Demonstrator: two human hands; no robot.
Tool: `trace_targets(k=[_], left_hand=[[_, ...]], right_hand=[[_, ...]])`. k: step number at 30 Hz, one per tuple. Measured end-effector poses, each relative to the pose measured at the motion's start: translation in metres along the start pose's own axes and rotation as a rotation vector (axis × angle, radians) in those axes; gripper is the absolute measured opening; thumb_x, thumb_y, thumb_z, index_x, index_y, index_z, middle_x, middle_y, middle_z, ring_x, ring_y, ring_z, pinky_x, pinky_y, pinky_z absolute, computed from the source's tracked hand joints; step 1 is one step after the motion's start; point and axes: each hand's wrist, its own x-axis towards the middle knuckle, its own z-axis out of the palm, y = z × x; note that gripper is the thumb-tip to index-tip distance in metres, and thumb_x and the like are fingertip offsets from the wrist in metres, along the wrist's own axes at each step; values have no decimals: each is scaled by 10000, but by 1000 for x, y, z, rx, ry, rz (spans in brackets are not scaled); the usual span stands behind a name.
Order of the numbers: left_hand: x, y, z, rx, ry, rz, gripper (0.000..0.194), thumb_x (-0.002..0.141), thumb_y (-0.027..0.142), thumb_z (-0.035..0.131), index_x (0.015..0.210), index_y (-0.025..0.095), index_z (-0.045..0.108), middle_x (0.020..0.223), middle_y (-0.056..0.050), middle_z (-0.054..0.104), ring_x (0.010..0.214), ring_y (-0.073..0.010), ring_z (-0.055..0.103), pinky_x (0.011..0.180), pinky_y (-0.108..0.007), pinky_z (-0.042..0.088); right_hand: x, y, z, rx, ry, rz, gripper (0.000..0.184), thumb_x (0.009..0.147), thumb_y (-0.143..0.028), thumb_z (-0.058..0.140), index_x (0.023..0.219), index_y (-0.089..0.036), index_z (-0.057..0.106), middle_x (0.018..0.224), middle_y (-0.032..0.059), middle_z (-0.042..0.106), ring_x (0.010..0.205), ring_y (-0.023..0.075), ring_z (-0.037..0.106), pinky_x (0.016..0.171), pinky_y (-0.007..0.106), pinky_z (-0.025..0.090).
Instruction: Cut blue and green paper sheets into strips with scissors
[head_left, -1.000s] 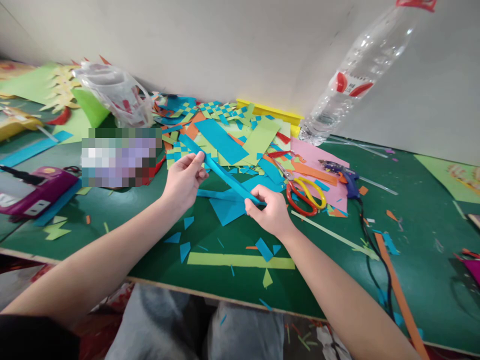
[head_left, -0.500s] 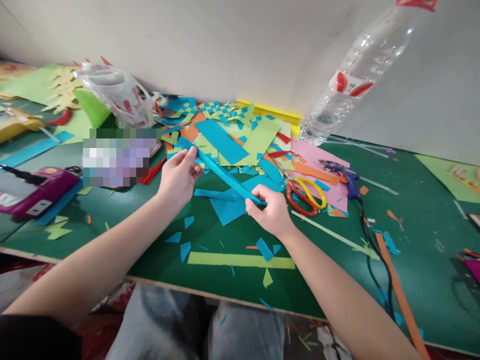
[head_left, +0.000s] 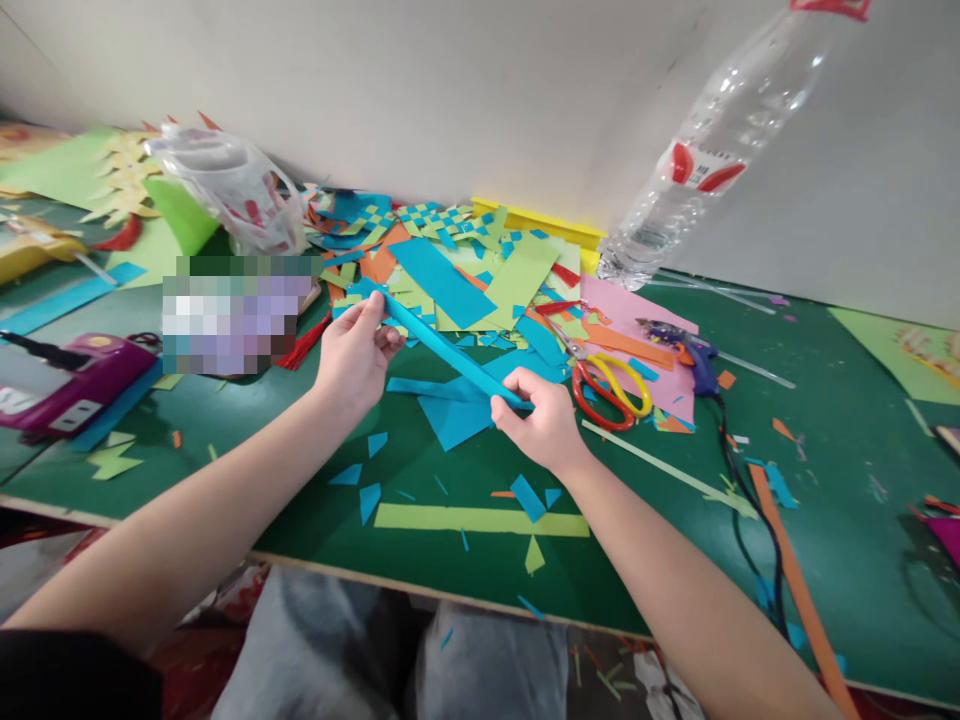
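I hold a long blue paper strip [head_left: 442, 348] stretched between both hands above the green table [head_left: 825, 470]. My left hand [head_left: 354, 352] pinches its far upper end with thumb and fingers. My right hand [head_left: 541, 422] pinches its near lower end. More blue paper pieces [head_left: 450, 415] lie on the table just under the strip. Red and yellow scissors [head_left: 609, 388] rest to the right of my right hand.
A heap of blue, green and orange paper scraps [head_left: 465, 265] fills the back middle. A clear plastic bottle [head_left: 705, 150] leans at the wall. A glue gun [head_left: 694, 358] with a black cable lies right. A purple device [head_left: 71, 385] sits left. A green strip [head_left: 480, 520] lies near the front edge.
My left hand has slid up and to the left along the blue strip toward its far end. My right hand has stayed put.
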Motion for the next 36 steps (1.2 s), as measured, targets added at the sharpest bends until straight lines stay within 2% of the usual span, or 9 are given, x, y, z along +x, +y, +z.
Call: trace_targets(k=[4,9,15,18,21,24,28,33,36], left_hand=[[3,0,-3,-4,27,19,223,770,287,764,700,195,573,606,58,523,452,-34,471,539,-184,513],[7,0,-7,3,24,29,206,785,274,748,688,210,578,619,59,541,459,-39,484,563,-202,515],[6,2,-5,-11,27,33,187,802,235,721,718,198,558,621,60,559,532,-63,586,648,-220,550],[4,1,-2,4,6,39,160,799,220,708,773,190,553,646,55,589,555,-75,625,666,-227,566],[1,-3,0,18,-39,6,189,776,190,712,798,193,524,639,63,596,576,-90,656,693,-242,579],[-4,-8,1,53,-153,-34,212,757,190,717,809,185,512,635,64,601,624,-110,689,719,-247,583],[-12,-13,2,184,-375,-106,252,730,250,749,844,163,542,717,23,669,678,-138,714,710,-244,581],[-22,-14,3,371,-656,-208,279,730,294,775,858,144,576,746,-8,702,693,-150,717,696,-248,582],[-26,-14,3,475,-811,-189,254,747,297,765,846,137,594,741,-20,707,701,-149,714,692,-244,580]], right_hand=[[0,0,-1,6,5,-3,200,797,-317,554,665,-226,435,550,-47,480,508,104,428,524,240,379],[-1,3,0,70,24,43,192,808,-327,564,678,-224,467,558,-35,528,521,117,503,525,253,414],[4,9,2,408,201,148,199,839,-378,601,765,-218,509,602,-33,605,447,95,535,473,254,450],[7,7,1,524,293,119,220,852,-390,600,749,-217,513,644,-30,636,431,77,534,469,253,459],[8,4,1,572,322,101,195,845,-383,622,771,-214,560,675,-23,662,438,82,556,524,281,512],[8,4,2,593,283,98,159,837,-355,645,783,-207,620,720,-7,689,464,90,584,565,302,539],[5,4,3,594,213,85,136,827,-346,662,858,-217,631,793,-5,709,502,98,609,537,293,537],[3,3,2,501,104,107,175,809,-361,680,864,-202,634,753,-2,710,512,100,620,532,273,535],[3,3,2,439,62,120,198,791,-375,694,869,-202,638,698,-11,701,511,104,625,523,260,529]])
